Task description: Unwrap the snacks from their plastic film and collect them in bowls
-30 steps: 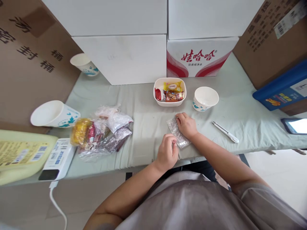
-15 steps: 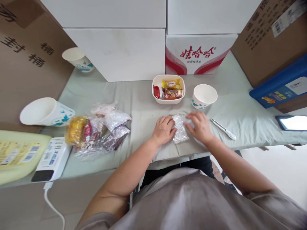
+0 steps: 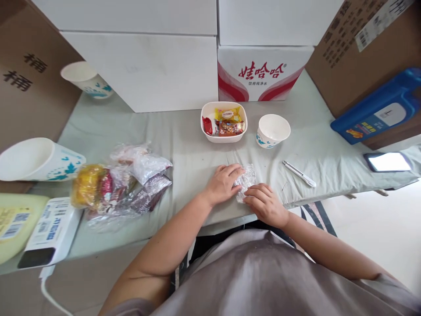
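On the cloth-covered table, close to my body, lies a flat, crinkled piece of clear plastic wrap (image 3: 249, 176). My left hand (image 3: 221, 184) holds down its left side, fingers bent over the edge and thumb at the near end. The fingers of my right hand (image 3: 268, 205) are pressed together and curled onto its near right corner. Part of the wrap is hidden under both hands. Beyond it stands a white plastic tub (image 3: 223, 139) with snack packets (image 3: 230, 128) inside. Right of the tub is a white paper cup (image 3: 272, 131).
A closed utility knife (image 3: 299, 174) lies right of my hands. Leftward is a heap of plastic-wrapped packets (image 3: 131, 184), beside a tipped paper cup (image 3: 42, 160) and a white power bank (image 3: 49, 232). White boxes (image 3: 148, 70) wall the back. A phone (image 3: 388, 162) and blue bottle (image 3: 371, 107) sit right.
My right hand has come down and nearer my body, from hovering at the wrap's far right edge onto its near right corner. The view has shifted a little right.
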Demonstrator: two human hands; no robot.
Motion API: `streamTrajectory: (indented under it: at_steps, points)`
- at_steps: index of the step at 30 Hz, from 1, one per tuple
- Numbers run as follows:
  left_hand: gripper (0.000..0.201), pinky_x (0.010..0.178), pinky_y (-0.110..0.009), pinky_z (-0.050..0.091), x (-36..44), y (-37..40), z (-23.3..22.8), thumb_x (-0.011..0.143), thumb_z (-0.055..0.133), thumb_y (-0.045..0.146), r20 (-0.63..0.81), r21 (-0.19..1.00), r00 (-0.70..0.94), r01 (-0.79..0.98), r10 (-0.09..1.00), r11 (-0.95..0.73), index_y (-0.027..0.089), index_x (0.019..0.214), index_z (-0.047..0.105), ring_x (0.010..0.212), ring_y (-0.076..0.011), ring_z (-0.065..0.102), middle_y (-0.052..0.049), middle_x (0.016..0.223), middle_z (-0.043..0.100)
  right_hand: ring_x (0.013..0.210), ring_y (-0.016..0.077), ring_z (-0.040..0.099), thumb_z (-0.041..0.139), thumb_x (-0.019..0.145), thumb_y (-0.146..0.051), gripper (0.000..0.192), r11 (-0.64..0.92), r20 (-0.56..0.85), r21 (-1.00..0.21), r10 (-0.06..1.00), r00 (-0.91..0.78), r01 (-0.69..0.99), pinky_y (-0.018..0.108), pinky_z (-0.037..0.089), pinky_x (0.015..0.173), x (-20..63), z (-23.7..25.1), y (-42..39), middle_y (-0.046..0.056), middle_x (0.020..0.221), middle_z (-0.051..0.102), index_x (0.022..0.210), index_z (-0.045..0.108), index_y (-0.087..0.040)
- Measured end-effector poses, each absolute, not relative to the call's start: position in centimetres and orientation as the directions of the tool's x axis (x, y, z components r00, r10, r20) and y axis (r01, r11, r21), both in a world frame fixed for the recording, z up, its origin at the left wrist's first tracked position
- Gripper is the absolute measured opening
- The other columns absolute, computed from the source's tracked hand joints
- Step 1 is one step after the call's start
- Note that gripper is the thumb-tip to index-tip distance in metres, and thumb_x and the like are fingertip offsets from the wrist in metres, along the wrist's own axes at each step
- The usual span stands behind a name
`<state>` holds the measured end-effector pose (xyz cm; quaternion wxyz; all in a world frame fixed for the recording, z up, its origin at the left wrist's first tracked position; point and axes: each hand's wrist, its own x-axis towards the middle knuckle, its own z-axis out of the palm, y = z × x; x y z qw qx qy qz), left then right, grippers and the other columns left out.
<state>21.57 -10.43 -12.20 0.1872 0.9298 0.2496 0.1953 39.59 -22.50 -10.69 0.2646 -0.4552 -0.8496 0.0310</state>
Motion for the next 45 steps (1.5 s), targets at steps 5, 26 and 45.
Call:
streamTrajectory:
  at_steps: [5, 26, 45]
  points:
    - [0.051, 0.100, -0.041, 0.042, 21.5, -9.8, -12.7, 0.088, 0.056, 0.028, 0.281, 0.507, 0.762, 0.399, 0.583, -0.764, 0.017, 0.136, 0.042, 0.123, -0.0252, 0.053, -0.013, 0.131, 0.057, 0.075, 0.0166, 0.058, 0.036, 0.100, -0.022, 0.027, 0.497, 0.366, -0.317, 0.850, -0.380, 0.808, 0.029, 0.043, 0.068, 39.7, -9.2, -17.8, 0.005, 0.081, 0.065, 0.102, 0.062, -0.018]
    - [0.012, 0.090, -0.045, 0.047, 22.1, -9.8, -12.5, 0.080, 0.069, 0.026, 0.329, 0.430, 0.635, 0.559, 0.699, -0.709, 0.018, 0.088, 0.066, 0.104, -0.0276, 0.053, -0.009, 0.102, 0.065, 0.103, 0.0258, 0.053, 0.045, 0.095, -0.023, 0.024, 0.174, 0.369, -0.255, 0.927, -0.071, 0.951, 0.039, 0.042, 0.089, 41.2, -11.0, -12.2, 0.013, 0.108, 0.063, 0.104, 0.066, -0.017]
    - [0.016, 0.092, -0.044, 0.046, 21.5, -9.1, -13.0, 0.079, 0.065, 0.018, 0.274, 0.548, 0.631, 0.518, 0.726, -0.657, 0.019, 0.095, 0.065, 0.105, -0.0257, 0.051, -0.007, 0.105, 0.060, 0.084, 0.0213, 0.064, 0.063, 0.082, -0.018, 0.008, -0.073, 0.151, -0.206, 0.983, 0.105, 0.976, 0.033, 0.049, 0.077, 50.1, -3.1, -4.0, 0.010, 0.089, 0.068, 0.084, 0.069, -0.013]
